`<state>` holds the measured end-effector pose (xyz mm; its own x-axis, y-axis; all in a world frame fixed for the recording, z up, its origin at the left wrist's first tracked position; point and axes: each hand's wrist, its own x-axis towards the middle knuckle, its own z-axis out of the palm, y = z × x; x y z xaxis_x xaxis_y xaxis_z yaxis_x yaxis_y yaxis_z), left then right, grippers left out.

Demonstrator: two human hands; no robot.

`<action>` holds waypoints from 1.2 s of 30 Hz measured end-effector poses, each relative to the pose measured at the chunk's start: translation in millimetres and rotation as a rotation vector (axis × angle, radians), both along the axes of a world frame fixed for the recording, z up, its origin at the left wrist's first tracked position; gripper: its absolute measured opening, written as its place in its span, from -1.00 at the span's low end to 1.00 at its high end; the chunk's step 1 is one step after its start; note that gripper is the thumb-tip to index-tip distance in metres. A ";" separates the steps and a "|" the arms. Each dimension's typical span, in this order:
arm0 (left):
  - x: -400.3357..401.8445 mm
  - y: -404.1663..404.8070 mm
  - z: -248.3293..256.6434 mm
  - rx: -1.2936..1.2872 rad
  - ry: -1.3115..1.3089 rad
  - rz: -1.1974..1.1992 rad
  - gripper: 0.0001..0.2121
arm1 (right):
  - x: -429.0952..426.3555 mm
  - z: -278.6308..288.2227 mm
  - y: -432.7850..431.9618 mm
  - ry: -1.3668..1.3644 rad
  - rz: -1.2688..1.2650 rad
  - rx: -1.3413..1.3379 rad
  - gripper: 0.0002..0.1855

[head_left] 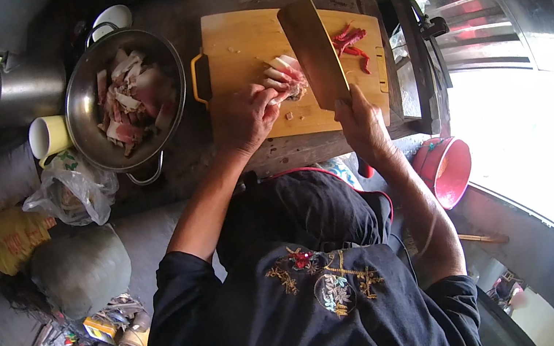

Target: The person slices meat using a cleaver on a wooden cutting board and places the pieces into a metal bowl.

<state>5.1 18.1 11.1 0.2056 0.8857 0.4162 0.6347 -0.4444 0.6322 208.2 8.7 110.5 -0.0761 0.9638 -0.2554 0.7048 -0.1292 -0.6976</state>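
Observation:
My right hand [363,121] grips the handle end of a broad cleaver [313,55], its blade raised over the wooden cutting board [235,30]. Just left of the blade lies a small pile of sliced fatty meat [285,72]. The fingertips of my left hand [250,116] press on the lower left end of that pile. Several dried red chilies [351,39] rest on the board to the right of the cleaver. Left of the board, a two-handled metal pan [87,134] holds many pieces of cut meat [125,99]. Small meat scraps are scattered near the pile.
A yellow mug [49,136] and a tied clear plastic bag [77,191] stand beside the pan. A metal pot [26,89] is at the far left, a white cup [116,19] behind the pan. A pink bucket [451,170] hangs or stands below the table's right end.

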 end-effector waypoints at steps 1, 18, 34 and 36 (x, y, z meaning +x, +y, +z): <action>-0.4 -1.6 2.0 -0.026 0.018 -0.021 -0.77 | 2.5 -1.7 -5.3 -0.007 -0.011 -0.009 -0.82; 7.8 -24.7 16.8 -0.034 -0.084 -0.146 -0.75 | 7.6 0.0 -45.9 -0.157 0.084 0.036 -0.82; 12.3 14.0 26.4 -0.088 0.188 -0.102 -0.66 | -1.7 -23.3 -34.6 -0.202 0.143 -0.131 -0.80; 12.8 14.5 24.8 -0.108 0.178 -0.111 -0.67 | 3.9 -30.8 -32.9 -0.091 0.079 -0.125 -0.79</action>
<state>17.9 32.6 35.9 0.3654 0.8913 0.2686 0.6915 -0.4531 0.5627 212.1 -24.2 79.7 -0.1215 0.9160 -0.3824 0.7759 -0.1526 -0.6121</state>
